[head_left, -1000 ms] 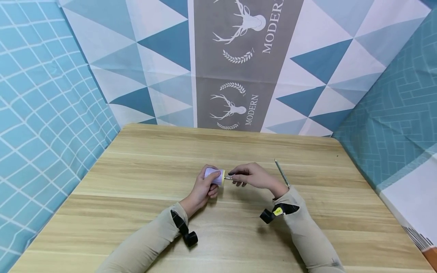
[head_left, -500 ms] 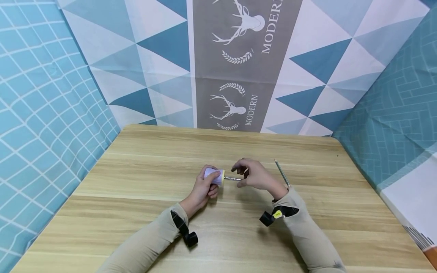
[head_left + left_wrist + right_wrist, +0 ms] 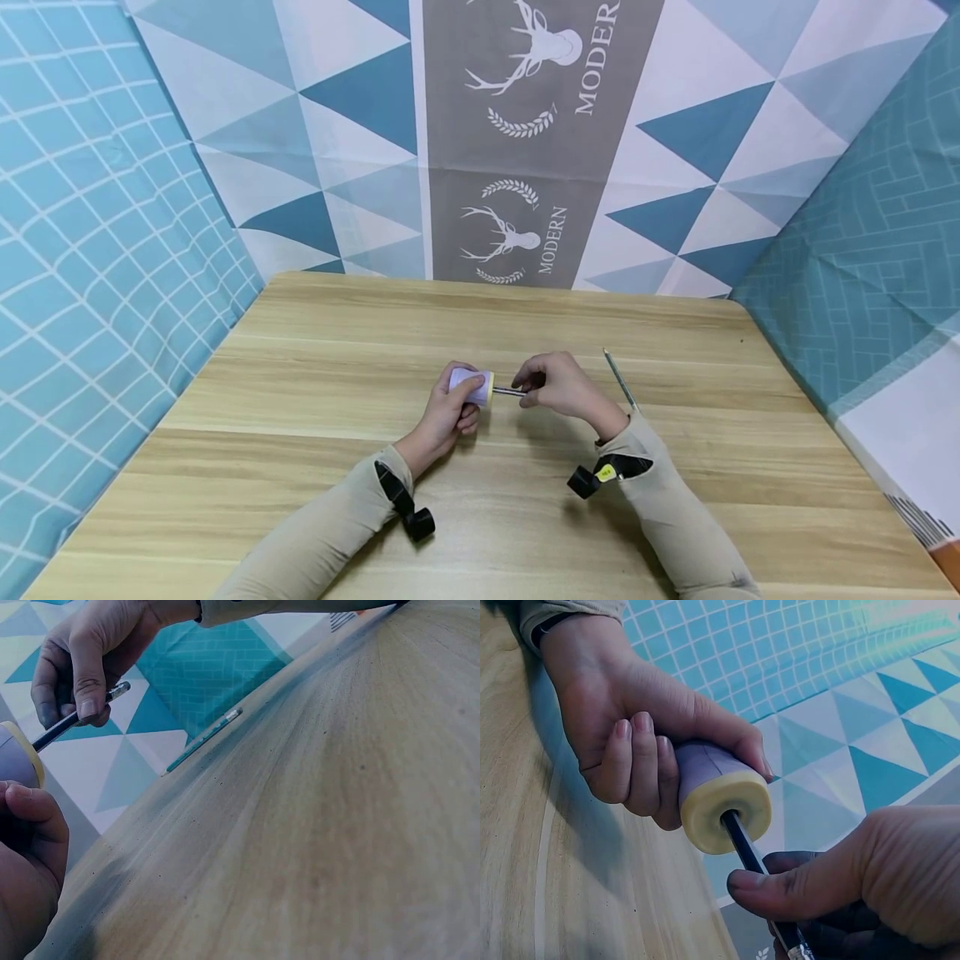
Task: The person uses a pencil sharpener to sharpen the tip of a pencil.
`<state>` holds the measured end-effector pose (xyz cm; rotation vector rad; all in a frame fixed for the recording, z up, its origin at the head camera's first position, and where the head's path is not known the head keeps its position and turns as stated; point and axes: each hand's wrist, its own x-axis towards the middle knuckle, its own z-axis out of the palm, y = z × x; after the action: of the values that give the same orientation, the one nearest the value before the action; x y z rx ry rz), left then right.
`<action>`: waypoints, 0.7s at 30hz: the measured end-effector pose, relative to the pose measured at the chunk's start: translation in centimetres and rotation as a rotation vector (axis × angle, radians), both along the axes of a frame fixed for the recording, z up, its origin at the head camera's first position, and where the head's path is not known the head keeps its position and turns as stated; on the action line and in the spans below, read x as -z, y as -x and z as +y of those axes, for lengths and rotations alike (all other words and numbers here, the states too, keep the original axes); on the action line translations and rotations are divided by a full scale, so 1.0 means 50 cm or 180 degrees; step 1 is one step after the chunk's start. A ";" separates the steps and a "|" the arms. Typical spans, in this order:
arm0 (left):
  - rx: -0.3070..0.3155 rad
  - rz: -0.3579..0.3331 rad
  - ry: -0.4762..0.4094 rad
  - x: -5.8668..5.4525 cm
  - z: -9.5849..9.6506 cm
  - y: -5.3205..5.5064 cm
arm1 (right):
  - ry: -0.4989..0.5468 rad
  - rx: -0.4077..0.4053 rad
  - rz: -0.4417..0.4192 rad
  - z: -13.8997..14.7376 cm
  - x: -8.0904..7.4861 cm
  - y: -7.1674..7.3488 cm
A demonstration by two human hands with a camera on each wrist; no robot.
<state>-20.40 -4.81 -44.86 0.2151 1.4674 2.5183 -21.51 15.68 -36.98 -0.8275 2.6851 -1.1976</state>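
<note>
My left hand (image 3: 438, 421) grips a lavender pencil sharpener (image 3: 720, 769) with a pale yellow end, thumb along its side and fingers curled round it. From the round hole in the yellow end, facing right, sticks a dark pencil (image 3: 742, 841). Thumb and fingers of my right hand (image 3: 567, 386) pinch this pencil a short way out from the hole. Its metal-capped end shows beyond the thumb in the left wrist view. The tip is hidden inside the sharpener. Dark smudges mark the right fingertips.
A second pencil (image 3: 618, 377), teal with a metal-capped end, lies on the wooden table (image 3: 337, 500) beside the right wrist. Patterned cloth walls (image 3: 360, 167) stand at the table's back and sides. Both wrists carry small black cameras.
The right hand was closer to the sharpener, then drew back along the pencil with its fingers spread. Now those fingers have closed on the pencil again. The left hand and sharpener stay put.
</note>
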 end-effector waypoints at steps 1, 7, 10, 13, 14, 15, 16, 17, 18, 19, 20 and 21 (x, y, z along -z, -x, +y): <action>-0.0007 0.0001 0.0014 0.001 0.000 0.001 | -0.0008 -0.0019 0.0021 0.001 0.001 0.001; -0.0057 0.0042 0.0070 0.003 0.000 0.003 | -0.0050 -0.0183 0.0123 0.004 0.008 0.009; -0.0050 0.0026 0.0062 0.002 0.000 0.004 | -0.0088 -0.0244 0.0097 0.005 0.009 0.011; -0.0040 -0.0015 0.0021 0.002 -0.001 0.004 | -0.0142 -0.0289 0.0117 0.006 0.010 0.012; -0.0041 -0.0020 0.0008 0.002 -0.001 0.004 | -0.0162 -0.0297 0.0147 0.006 0.010 0.013; -0.0041 -0.0019 -0.0005 0.002 -0.001 0.005 | -0.0170 -0.0304 0.0176 0.006 0.010 0.014; -0.0040 -0.0019 -0.0018 0.001 -0.001 0.005 | -0.0181 -0.0312 0.0216 0.006 0.011 0.014; -0.0048 -0.0016 -0.0026 0.001 0.000 0.005 | -0.0190 -0.0317 0.0256 0.006 0.012 0.015; -0.0057 -0.0009 -0.0024 0.002 0.000 0.005 | -0.0205 -0.0331 0.0291 0.006 0.012 0.015; -0.0062 -0.0007 -0.0015 0.002 0.001 0.004 | -0.0223 -0.0346 0.0304 0.006 0.013 0.015; -0.0064 -0.0011 -0.0009 0.003 0.001 0.004 | -0.0237 -0.0364 0.0293 0.007 0.013 0.015; -0.0060 -0.0021 -0.0002 0.003 0.001 0.004 | -0.0256 -0.0386 0.0286 0.008 0.014 0.015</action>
<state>-20.57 -4.76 -45.03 0.1936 1.4729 2.5320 -22.25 16.07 -37.67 -1.0385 2.6877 -1.0433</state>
